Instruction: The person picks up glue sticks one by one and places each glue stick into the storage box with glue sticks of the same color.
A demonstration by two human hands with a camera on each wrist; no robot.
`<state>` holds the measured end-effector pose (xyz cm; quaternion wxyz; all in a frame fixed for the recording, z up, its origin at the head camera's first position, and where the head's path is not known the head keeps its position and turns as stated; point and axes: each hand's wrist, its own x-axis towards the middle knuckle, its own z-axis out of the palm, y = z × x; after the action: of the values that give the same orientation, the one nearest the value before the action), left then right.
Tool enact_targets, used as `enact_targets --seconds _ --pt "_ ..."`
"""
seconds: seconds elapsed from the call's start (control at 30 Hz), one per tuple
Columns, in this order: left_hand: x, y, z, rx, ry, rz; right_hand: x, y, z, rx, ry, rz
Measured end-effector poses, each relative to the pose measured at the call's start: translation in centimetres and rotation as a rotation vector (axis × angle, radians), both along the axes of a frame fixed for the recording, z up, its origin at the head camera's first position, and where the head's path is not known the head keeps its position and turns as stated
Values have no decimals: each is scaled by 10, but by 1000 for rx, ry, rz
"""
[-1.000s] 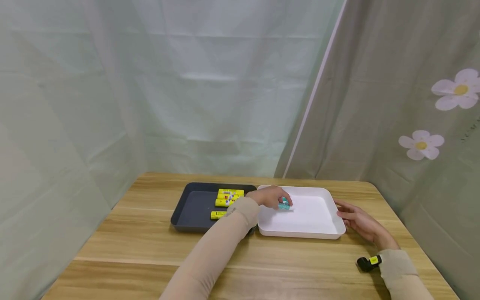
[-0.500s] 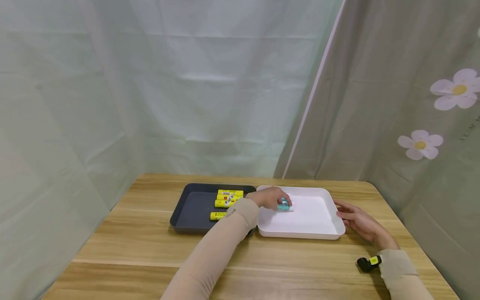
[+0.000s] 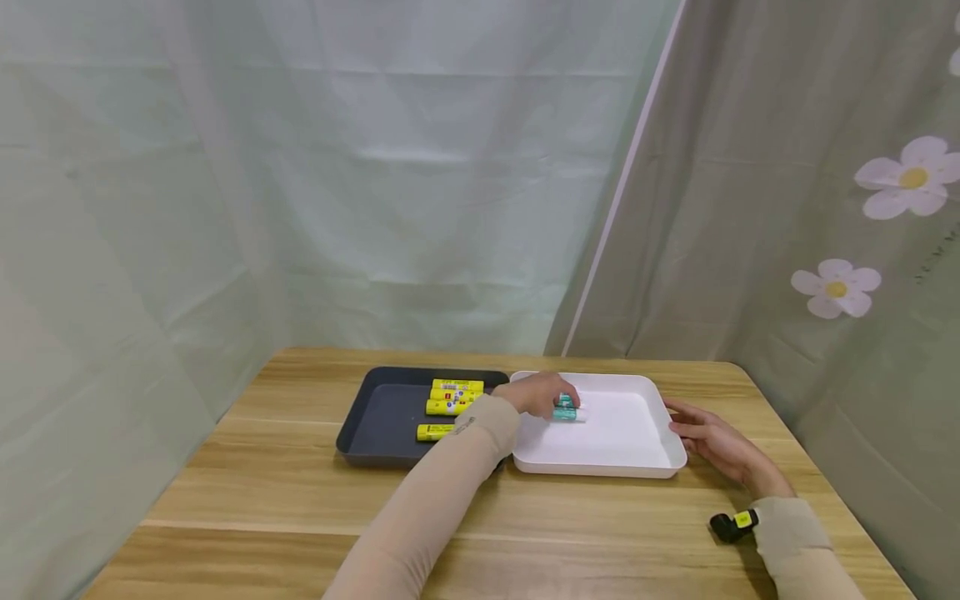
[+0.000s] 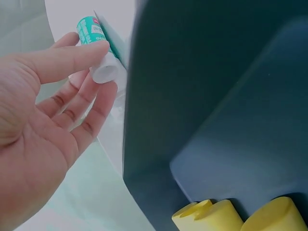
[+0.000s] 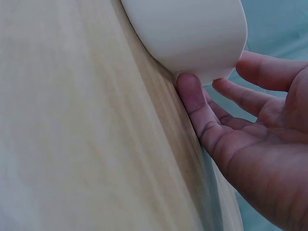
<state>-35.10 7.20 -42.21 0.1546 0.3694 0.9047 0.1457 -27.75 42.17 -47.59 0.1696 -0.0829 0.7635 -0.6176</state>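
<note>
My left hand point(image 3: 540, 394) reaches into the white tray point(image 3: 600, 462) at its left side. In the left wrist view, the thumb and fingers pinch the white capped end of a teal glue stick point(image 4: 90, 30). Two teal glue sticks show side by side at the fingertips in the head view, the nearer glue stick point(image 3: 566, 414) more fully than the farther one point(image 3: 567, 401), which the fingers partly cover. Beside the tray's right wall, my right hand point(image 3: 716, 442) touches its outside with fingers mostly straight, the thumb point(image 5: 191, 91) at the bottom corner.
A dark grey tray point(image 3: 375, 425) stands against the white tray's left side. Several yellow glue sticks point(image 3: 448, 407) lie in it, partly behind my left forearm. Both trays are on a wooden table point(image 3: 300, 483), with curtains point(image 3: 420, 208) hanging behind it.
The nearer teal glue stick has straightened alongside the other and shows more clearly past my left fingers. My right hand stays at the tray's wall. The head view has shifted slightly.
</note>
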Motion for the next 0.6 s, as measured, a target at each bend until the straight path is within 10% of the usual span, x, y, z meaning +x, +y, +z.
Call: enact_targets --seconds 0.6 --pt "1 -10 8 76 -40 56 -5 -4 1 9 -14 3"
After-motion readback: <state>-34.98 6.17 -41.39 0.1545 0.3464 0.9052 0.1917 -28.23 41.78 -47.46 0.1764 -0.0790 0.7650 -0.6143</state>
